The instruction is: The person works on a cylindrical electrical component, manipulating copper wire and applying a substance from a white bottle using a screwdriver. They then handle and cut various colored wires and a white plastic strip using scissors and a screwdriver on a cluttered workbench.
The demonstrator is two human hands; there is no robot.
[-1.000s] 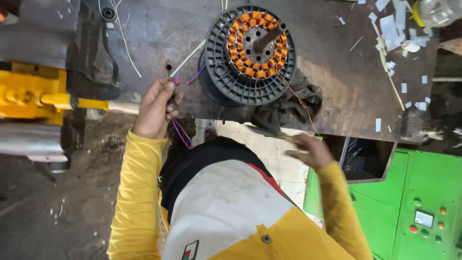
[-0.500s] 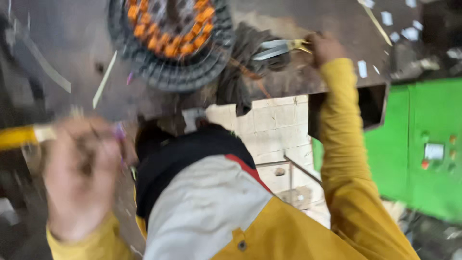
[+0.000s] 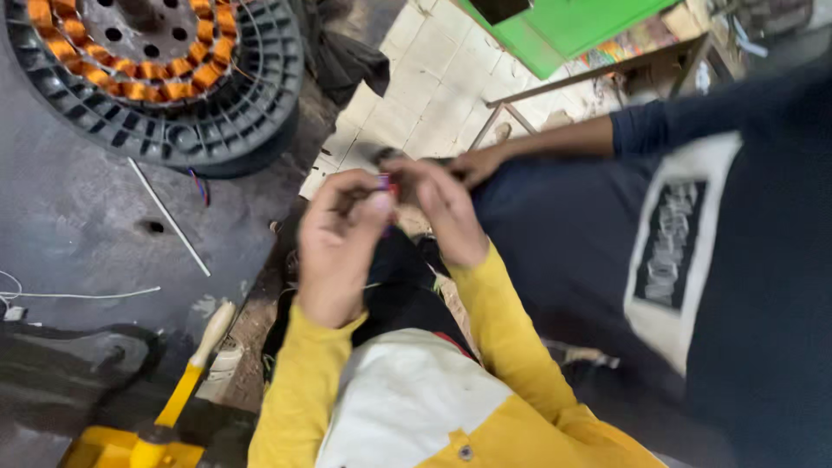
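Observation:
My left hand (image 3: 340,243) and my right hand (image 3: 444,211) are raised together in front of my chest, fingertips meeting around a small red and purple wire end (image 3: 384,182). Both hands pinch it; motion blur hides the detail. A black round stator (image 3: 156,74) with orange copper windings lies on the dark workbench (image 3: 78,217) at the upper left, away from both hands. I wear yellow sleeves.
Another person in a dark blue shirt (image 3: 693,243) stands close on my right, a hand (image 3: 472,160) reaching toward mine. A yellow tool with a pale handle (image 3: 186,373) lies at the lower left. A white rod (image 3: 169,217) rests on the bench. Green cabinet (image 3: 563,26) beyond.
The view swung left and down. My hands left the bench and came together at my chest on the wire end. A person in dark blue came into view at the right.

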